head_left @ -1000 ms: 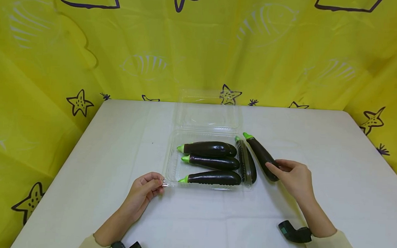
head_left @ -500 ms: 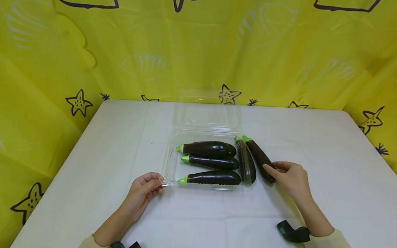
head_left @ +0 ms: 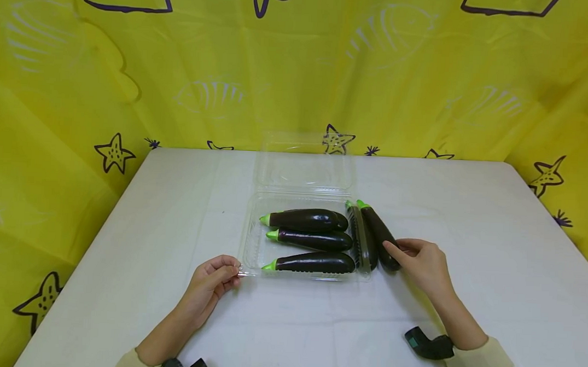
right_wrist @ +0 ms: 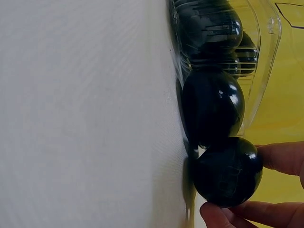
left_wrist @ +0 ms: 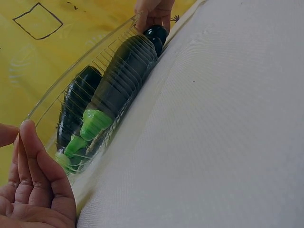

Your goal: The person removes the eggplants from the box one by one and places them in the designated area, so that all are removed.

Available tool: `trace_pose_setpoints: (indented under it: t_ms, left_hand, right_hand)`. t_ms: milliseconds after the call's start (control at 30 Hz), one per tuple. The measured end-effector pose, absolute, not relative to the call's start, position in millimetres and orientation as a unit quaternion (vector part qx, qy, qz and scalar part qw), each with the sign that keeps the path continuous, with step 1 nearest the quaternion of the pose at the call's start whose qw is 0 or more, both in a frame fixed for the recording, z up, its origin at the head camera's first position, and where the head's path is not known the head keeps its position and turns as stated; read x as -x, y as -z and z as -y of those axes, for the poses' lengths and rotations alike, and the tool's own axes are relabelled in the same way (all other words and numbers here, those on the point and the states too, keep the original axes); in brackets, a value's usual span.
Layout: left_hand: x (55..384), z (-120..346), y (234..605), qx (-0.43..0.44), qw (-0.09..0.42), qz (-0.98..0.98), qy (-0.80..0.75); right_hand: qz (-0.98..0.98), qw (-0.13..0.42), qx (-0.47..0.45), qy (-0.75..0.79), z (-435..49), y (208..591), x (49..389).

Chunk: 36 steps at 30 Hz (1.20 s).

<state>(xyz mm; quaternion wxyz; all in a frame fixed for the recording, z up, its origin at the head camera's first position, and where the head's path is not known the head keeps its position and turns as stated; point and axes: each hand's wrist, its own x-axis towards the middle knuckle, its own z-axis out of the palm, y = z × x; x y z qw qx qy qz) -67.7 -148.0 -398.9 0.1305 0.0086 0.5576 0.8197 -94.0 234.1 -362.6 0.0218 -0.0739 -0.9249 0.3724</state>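
Note:
My left hand point(head_left: 214, 284) pinches the front left corner of a clear plastic clamshell container point(head_left: 252, 242) between thumb and fingertips. Inside it, several dark eggplants point(head_left: 315, 262) lie sideways with green stem ends to the left. Just outside the container's right wall stands another eggplant point(right_wrist: 213, 107) lengthwise, partly hidden behind the plastic in the head view. My right hand point(head_left: 424, 266) grips one more eggplant point(head_left: 378, 231) by its thick end, its green tip pointing away from me. In the right wrist view this held eggplant touches the one beside the container, slightly above the table.
The container's clear lid point(head_left: 306, 170) is folded back toward the far edge of the white table point(head_left: 184, 211). Behind the table hangs a yellow cloth point(head_left: 289, 57) with starfish and fish drawings.
My right hand has brought its eggplant left and a little down, up against the eggplant beside the container. My left hand keeps its pinch on the corner.

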Motion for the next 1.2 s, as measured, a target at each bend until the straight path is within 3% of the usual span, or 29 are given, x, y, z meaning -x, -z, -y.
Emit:
trace_pose_setpoints:
  t_ms: [767, 1033, 1200]
  left_hand:
    - [70.2, 147.5, 398.9, -0.003, 0.132, -0.564, -0.815]
    - [69.9, 147.8, 399.1, -0.001, 0.131, -0.566, -0.814]
    - [68.8, 147.3, 399.2, 0.001, 0.13, -0.566, -0.814]
  right_hand:
    - [0.927, 0.033, 0.068, -0.366, -239.6, 357.5, 94.9]
    - [0.93, 0.104, 0.048, -0.348, -237.4, 339.2, 99.3]
    - [0.928, 0.113, 0.036, -0.354, -231.2, 329.5, 101.1]
